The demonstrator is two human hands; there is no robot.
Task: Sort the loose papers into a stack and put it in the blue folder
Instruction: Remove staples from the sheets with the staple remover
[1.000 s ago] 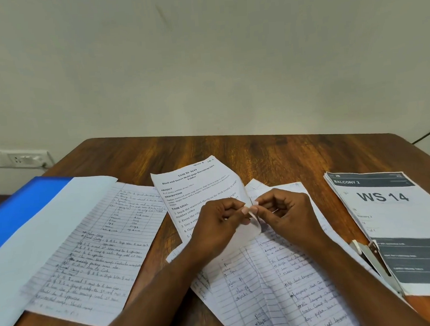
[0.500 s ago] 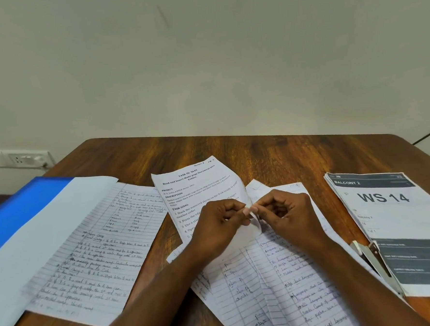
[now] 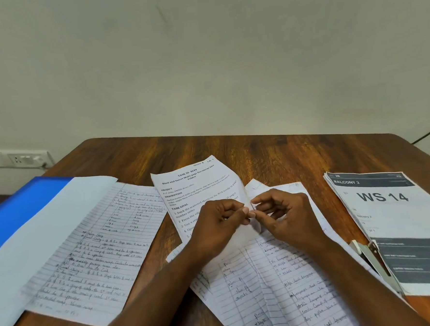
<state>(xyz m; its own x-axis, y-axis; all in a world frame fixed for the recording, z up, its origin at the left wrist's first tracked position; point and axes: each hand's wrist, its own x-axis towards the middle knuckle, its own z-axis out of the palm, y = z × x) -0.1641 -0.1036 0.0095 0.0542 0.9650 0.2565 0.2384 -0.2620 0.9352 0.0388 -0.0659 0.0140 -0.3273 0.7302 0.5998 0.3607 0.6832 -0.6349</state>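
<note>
Nothing has shifted: our left hand [image 3: 219, 224] and right hand [image 3: 286, 215] still pinch the white printed task sheet [image 3: 200, 191], so stacking stalls.

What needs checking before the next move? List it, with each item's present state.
1. Both hands on the printed sheet: ok, left hand and right hand pinch its right edge.
2. Papers gathered in one stack: not ok, handwritten page lies apart on the left.
3. Blue folder within reach: ok, far left.
4. Folder free of papers: not ok, a blank sheet overlaps it.
5. Stapler clear of loose papers: cannot tell.
</note>
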